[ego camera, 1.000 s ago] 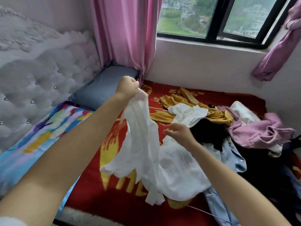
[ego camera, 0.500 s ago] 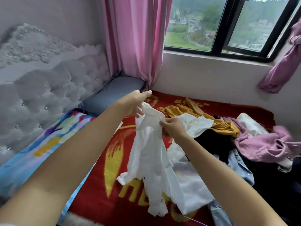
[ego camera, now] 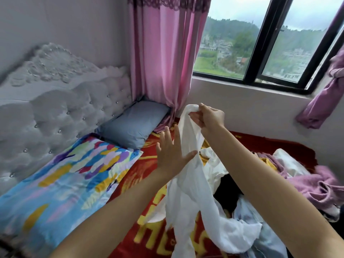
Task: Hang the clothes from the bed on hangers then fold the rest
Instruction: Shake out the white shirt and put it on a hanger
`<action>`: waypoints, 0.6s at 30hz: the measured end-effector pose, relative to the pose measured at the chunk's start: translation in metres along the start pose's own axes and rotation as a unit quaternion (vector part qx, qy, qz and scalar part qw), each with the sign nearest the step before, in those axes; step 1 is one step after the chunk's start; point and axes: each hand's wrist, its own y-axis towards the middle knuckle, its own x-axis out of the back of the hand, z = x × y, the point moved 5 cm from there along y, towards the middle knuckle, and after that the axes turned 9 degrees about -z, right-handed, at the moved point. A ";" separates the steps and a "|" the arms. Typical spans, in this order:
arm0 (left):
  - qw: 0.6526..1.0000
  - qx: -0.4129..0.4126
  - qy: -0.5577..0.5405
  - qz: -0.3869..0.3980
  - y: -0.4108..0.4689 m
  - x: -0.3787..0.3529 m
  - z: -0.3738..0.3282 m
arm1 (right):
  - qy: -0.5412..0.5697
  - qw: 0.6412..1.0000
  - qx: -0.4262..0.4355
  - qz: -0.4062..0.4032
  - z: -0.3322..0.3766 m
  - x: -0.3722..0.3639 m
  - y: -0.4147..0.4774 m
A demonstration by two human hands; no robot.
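Head view: you are holding a thin white cloth garment [ego camera: 188, 183] up over the bed's red blanket with yellow lettering [ego camera: 137, 179]. Your right hand [ego camera: 210, 118] is pinching the garment's top edge, fingers and thumb curled on the bunched fabric. Your left hand [ego camera: 171, 155] is lying flat, fingers spread and straight, the thumb touching the garment's side and gripping nothing. The garment is hanging between your 2 forearms, its lower end trailing onto the blanket.

Behind your right arm, the other clothes are lying in a heap on the bed: a black garment [ego camera: 229, 194], a pale blue shirt [ego camera: 260, 239], a mauve knitted garment [ego camera: 320, 185] and a mustard-yellow piece [ego camera: 268, 162]. 2 pillows are resting against the pale tufted headboard [ego camera: 55, 118], a multicoloured one [ego camera: 65, 183] and a grey-blue one [ego camera: 135, 121]. A pink curtain [ego camera: 163, 62] is hanging beside the black-framed window [ego camera: 264, 43].
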 end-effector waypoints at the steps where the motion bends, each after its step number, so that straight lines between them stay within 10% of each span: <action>1: 1.000 0.007 -0.001 -0.017 0.003 -0.002 0.000 | 0.010 1.000 0.011 0.009 0.006 -0.004 -0.004; 8: 1.000 0.014 0.016 0.000 0.016 -0.022 0.001 | 0.019 0.996 0.074 0.039 0.048 -0.004 -0.020; 18: 0.949 0.019 -0.278 0.147 0.001 -0.048 -0.032 | 0.135 0.990 0.024 0.042 0.065 0.037 -0.015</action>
